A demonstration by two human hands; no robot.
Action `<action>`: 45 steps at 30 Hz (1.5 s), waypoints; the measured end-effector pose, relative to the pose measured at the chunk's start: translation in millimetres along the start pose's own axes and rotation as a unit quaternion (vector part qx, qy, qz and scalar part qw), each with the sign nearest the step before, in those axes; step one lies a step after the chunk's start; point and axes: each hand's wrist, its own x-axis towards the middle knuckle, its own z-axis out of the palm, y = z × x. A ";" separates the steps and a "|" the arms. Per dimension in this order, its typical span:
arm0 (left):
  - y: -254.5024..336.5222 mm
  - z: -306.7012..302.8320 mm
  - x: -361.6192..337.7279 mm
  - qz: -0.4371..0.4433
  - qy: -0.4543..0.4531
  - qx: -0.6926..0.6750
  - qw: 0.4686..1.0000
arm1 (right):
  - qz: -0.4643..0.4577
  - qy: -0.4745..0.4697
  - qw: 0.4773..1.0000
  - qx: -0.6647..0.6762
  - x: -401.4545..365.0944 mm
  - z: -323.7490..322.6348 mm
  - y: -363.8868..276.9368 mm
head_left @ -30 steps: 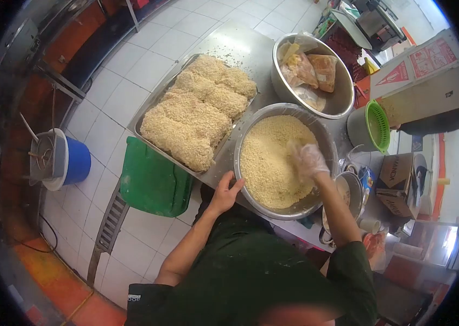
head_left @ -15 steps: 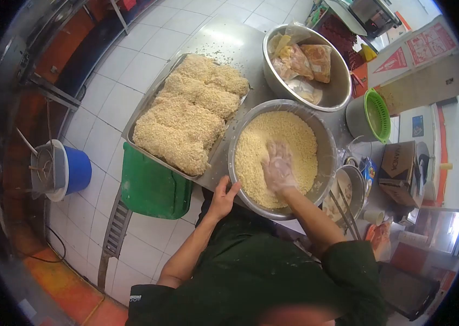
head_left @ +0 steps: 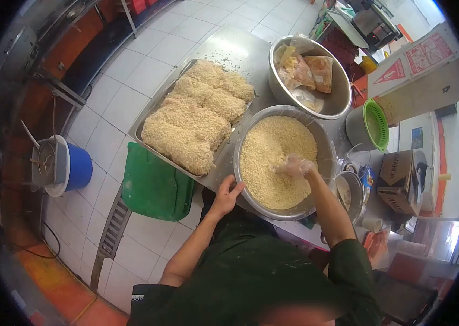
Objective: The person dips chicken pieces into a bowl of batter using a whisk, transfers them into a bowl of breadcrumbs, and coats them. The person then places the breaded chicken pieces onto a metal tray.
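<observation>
A large metal bowl (head_left: 329,187) of pale yellow crumbs (head_left: 264,146) stands at the table's near edge. My left hand (head_left: 226,196) touches its lower left rim, thumb apart from the fingers. Over the right part of the crumbs is my right hand (head_left: 296,165), in a clear glove, fingertips pointing left at the surface. Its fingers are blurred and partly hidden, so their grip is unclear. Several thickly crumbed pieces (head_left: 186,122) fill a metal tray (head_left: 156,157) left of the bowl.
Behind stands a metal bowl (head_left: 343,89) with bagged food (head_left: 320,71). Rightward are a green basket (head_left: 380,126), a smaller bowl (head_left: 355,198), a cardboard box (head_left: 395,174) and a cup (head_left: 371,224). A green bin (head_left: 156,187) and blue bucket (head_left: 79,167) stand left, below table level.
My right hand, earlier spread flat on the crumbs, has lifted and turned, with its wrist further right. My left hand remains at the rim. The whole view has shifted slightly.
</observation>
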 end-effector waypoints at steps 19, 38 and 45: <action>3.7 1.5 -0.6 -0.001 0.001 0.013 1.000 | 0.072 0.188 0.973 -0.114 -89.1 37.0 -51.0; -7.0 -4.6 4.3 0.006 -0.004 0.010 1.000 | 0.057 0.485 0.871 0.048 -26.0 39.1 -71.8; -4.8 0.1 0.7 0.009 -0.005 -0.007 1.000 | 0.048 0.247 0.717 0.650 12.6 56.1 -15.3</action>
